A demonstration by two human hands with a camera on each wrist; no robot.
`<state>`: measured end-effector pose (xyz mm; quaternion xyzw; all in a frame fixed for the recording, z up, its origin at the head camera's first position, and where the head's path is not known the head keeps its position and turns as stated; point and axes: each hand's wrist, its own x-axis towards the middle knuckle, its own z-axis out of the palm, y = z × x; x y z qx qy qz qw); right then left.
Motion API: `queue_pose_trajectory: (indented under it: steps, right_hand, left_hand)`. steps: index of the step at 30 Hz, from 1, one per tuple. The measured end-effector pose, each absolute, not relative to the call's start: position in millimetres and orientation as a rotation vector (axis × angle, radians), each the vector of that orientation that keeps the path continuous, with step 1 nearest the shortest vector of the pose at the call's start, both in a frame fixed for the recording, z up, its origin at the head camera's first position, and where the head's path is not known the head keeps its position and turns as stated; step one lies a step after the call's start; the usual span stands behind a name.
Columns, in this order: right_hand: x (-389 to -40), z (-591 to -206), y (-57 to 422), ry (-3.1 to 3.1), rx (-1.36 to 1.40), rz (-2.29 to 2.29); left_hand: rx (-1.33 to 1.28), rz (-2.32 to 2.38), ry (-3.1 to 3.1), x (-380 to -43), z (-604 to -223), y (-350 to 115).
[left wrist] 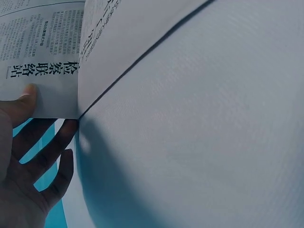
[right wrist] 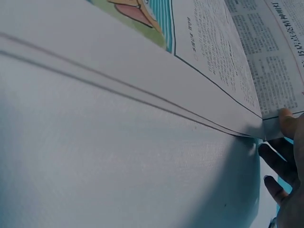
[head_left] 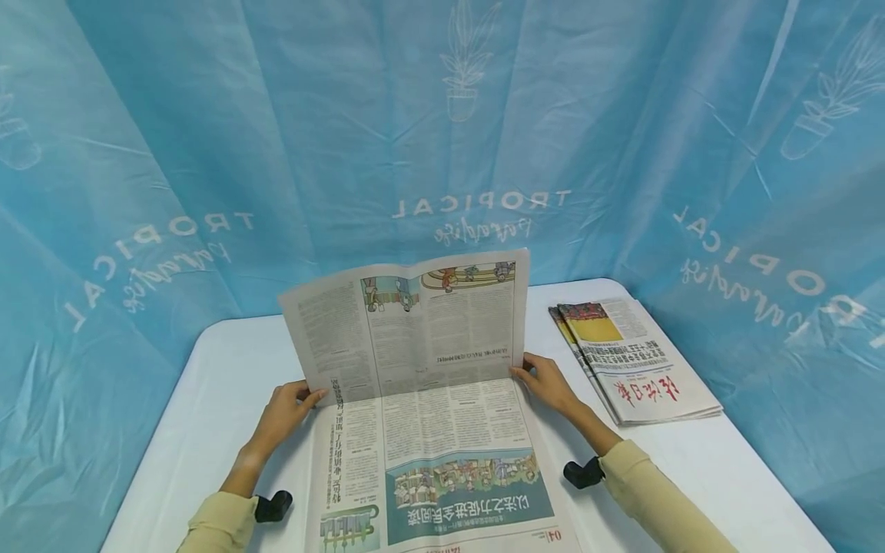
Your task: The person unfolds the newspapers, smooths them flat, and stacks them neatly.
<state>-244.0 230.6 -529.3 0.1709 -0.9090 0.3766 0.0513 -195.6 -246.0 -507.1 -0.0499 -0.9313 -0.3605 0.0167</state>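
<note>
A printed newspaper (head_left: 449,415) is spread on the white table, its far half bent up from a crosswise crease and leaning upright. My left hand (head_left: 286,411) pinches the left edge near that crease. In the left wrist view the left thumb (left wrist: 26,102) lies on the printed face, with the other fingers behind the sheet. At the opposite edge my right hand (head_left: 549,382) pinches the paper, its thumb (right wrist: 287,121) on the print and fingers beneath. The near half lies flat and runs out of the head view at the bottom.
To the right lies a stack of folded newspapers (head_left: 639,365) with a colour picture on top. The white table (head_left: 228,361) has rounded far corners. Blue printed curtains (head_left: 346,153) hang behind it and at both sides.
</note>
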Motion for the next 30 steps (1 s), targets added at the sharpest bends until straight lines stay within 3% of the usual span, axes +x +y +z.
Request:
queue_pose_trajectory:
  steps: [30]
  right_hand:
    - [-247.9,-532.8,220.4,-2.836,0.375,1.001]
  left_hand:
    - [-0.039,-0.985,-3.047,-197.3,-509.1,-246.6]
